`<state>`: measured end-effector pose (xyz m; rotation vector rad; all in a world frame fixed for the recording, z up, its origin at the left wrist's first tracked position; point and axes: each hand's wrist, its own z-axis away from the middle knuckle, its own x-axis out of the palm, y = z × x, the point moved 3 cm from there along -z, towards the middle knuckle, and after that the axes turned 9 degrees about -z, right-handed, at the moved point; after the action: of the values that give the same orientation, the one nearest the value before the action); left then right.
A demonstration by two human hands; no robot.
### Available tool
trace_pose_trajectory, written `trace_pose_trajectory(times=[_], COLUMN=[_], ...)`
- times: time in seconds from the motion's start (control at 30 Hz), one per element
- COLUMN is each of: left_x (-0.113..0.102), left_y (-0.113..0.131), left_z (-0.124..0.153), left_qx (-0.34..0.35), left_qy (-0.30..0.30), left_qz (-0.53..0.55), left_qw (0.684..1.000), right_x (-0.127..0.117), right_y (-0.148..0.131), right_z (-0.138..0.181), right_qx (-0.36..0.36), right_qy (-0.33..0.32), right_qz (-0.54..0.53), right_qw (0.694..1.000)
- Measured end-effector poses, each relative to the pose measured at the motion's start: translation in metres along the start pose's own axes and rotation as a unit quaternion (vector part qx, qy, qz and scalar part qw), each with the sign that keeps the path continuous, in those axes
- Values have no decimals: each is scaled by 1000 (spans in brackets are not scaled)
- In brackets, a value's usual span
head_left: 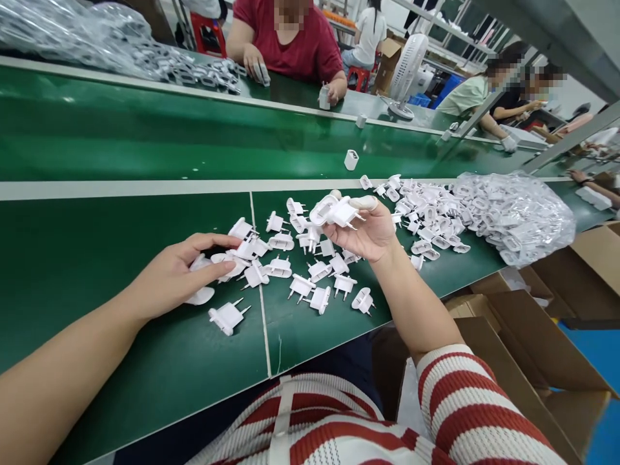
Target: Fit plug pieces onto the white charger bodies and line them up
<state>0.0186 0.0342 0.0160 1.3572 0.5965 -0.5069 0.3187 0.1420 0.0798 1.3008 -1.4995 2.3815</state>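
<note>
My right hand (371, 232) is raised over the green table (97, 258), closed on a white plug part with two metal pins (339, 212); a fingertip wears a white cot. My left hand (181, 271) lies low on the table, fingers curled over white plug parts at the left edge of a scattered pile (300, 265). A single plug part (227, 316) lies just in front of it.
A clear bag of white shells (513, 216) and loose shells (426, 213) lie to the right. Open cardboard boxes (542, 349) stand at my right. A green conveyor belt (145, 135) carries one white housing (351, 159). People in the background work across it.
</note>
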Motion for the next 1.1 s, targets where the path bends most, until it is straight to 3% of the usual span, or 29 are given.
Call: trace_pose_trajectory(times=[0.23, 0.43, 0.57, 0.67, 0.73, 0.83, 0.93, 1.1], left_x=[-1, 0, 1, -5, -11, -26, -30, 6], left_y=[1, 0, 1, 2, 8, 30, 66, 128], left_z=[4, 2, 0, -3, -8, -29, -69, -164], left_qx=[-18, -10, 24, 0, -25, -23, 9, 20], left_qy=[7, -4, 8, 56, 68, 120, 156, 81], left_qz=[-12, 3, 148, 307, 355, 264, 133, -32], left_qw=[1000, 1000, 989, 950, 932, 957, 979, 996], right_x=[5, 2, 3, 4, 3, -2, -9, -25], right_y=[4, 11, 21, 20, 17, 11, 5, -2], right_z=[1, -3, -5, -4, -3, -4, -8, -15], right_qx=[33, -2, -16, -27, -33, -47, -63, -28], right_qy=[-21, -24, -26, -12, 4, 41, 65, 154], right_qz=[-38, 198, 276, 269, 236, 151, 23, -172], right_qw=[999, 980, 961, 963, 971, 987, 996, 973])
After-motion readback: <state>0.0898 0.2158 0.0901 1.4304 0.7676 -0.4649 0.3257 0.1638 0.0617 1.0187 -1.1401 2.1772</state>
